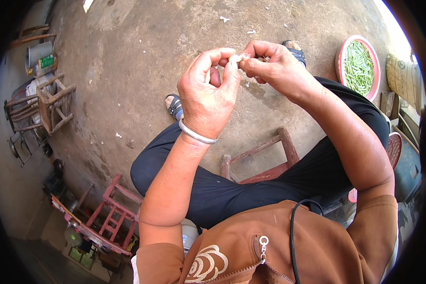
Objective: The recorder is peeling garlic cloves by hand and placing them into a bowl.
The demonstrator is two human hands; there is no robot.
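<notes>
Between the thumb and forefinger of my left hand (213,85) is a small pale garlic clove (235,58). A silvery bracelet rings the left wrist. Close beside it on the right, my right hand (269,67) pinches thin, papery skin (246,56) that touches or nearly touches the clove. More papery matter shows partly under the right fingers; its full shape is hidden. Both hands are raised over the concrete floor, beyond my knees.
A pink-rimmed basin (377,67) of cut green beans (358,67) stands on the floor at right, near a sack (404,80). Wooden chairs (53,103) are at left, a red wooden chair (115,213) at lower left. Skin scraps (224,18) dot the floor.
</notes>
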